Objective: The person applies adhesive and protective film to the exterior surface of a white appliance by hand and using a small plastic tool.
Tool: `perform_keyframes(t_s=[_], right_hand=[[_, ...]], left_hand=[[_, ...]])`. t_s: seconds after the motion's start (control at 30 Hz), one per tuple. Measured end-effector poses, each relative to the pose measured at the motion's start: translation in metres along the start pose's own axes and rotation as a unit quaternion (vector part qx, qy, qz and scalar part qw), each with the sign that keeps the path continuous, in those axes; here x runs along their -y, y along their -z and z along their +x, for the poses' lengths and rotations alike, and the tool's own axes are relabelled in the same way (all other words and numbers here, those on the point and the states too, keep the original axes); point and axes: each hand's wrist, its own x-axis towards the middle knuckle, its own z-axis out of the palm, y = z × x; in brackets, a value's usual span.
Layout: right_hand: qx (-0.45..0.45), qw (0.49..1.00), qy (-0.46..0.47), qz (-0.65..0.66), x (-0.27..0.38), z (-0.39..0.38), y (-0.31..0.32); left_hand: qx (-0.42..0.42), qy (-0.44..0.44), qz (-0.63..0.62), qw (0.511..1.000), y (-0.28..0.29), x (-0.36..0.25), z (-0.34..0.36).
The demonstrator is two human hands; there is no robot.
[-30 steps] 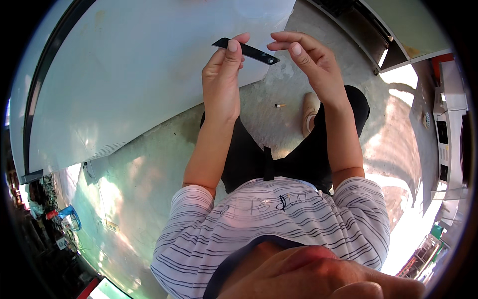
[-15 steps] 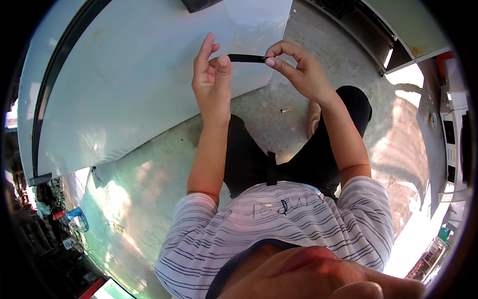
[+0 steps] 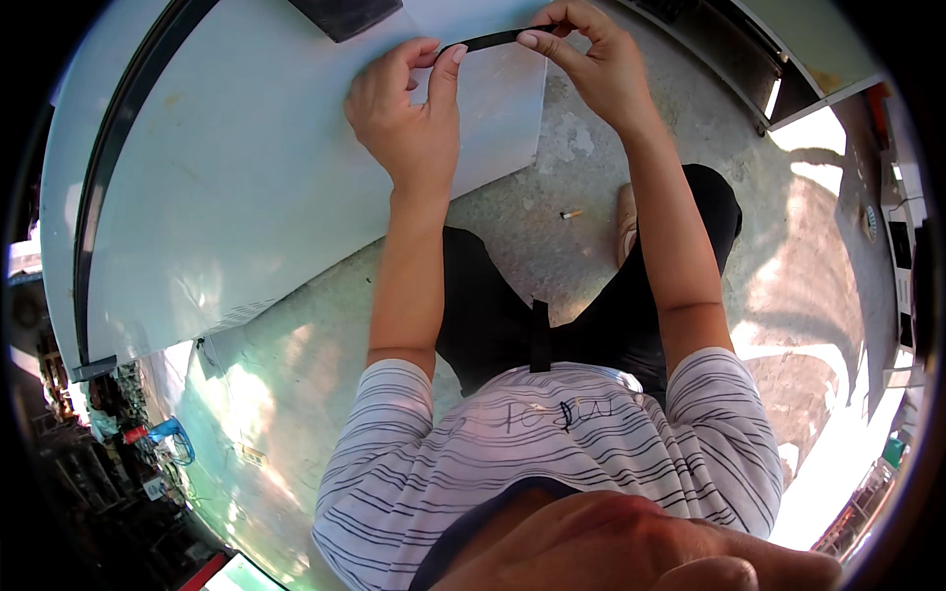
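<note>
A thin black strip (image 3: pixel 495 40) is stretched between my two hands in front of a large white panel. My left hand (image 3: pixel 406 113) pinches its left end between thumb and forefinger, the other fingers curled. At the strip's right end, the thumb and fingers of my right hand (image 3: pixel 599 71) grip it. The strip slants slightly upward to the right. Whether it is tape or a piece of rubber, I cannot tell.
The white appliance-like panel (image 3: pixel 246 177) has a black edge strip (image 3: pixel 118 128) on its left. A dark rectangular piece (image 3: pixel 347 14) lies at its top. A cigarette butt (image 3: pixel 572 214) is on the concrete floor (image 3: pixel 522 212). Cluttered items (image 3: pixel 89 463) fill the lower left.
Both hands have moved up and farther away with the strip. My left hand's raised fingers have curled in. The dark rectangular piece shows more fully at the top.
</note>
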Motion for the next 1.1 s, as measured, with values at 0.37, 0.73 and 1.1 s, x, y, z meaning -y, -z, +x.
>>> perform_keyframes(t_s=[0.37, 0.73, 1.1], right_hand=[[-0.125, 0.991, -0.008, 0.046, -0.042, 0.005, -0.029], [-0.151, 0.979, -0.034, 0.131, -0.041, 0.005, -0.039], [-0.166, 0.973, -0.041, 0.157, -0.04, 0.006, -0.045]], left_hand=[[-0.114, -0.056, 0.14, 0.982, -0.036, 0.009, -0.003], [-0.142, -0.07, 0.103, 0.982, -0.046, 0.009, -0.006], [-0.133, -0.069, 0.115, 0.982, -0.043, 0.008, -0.005]])
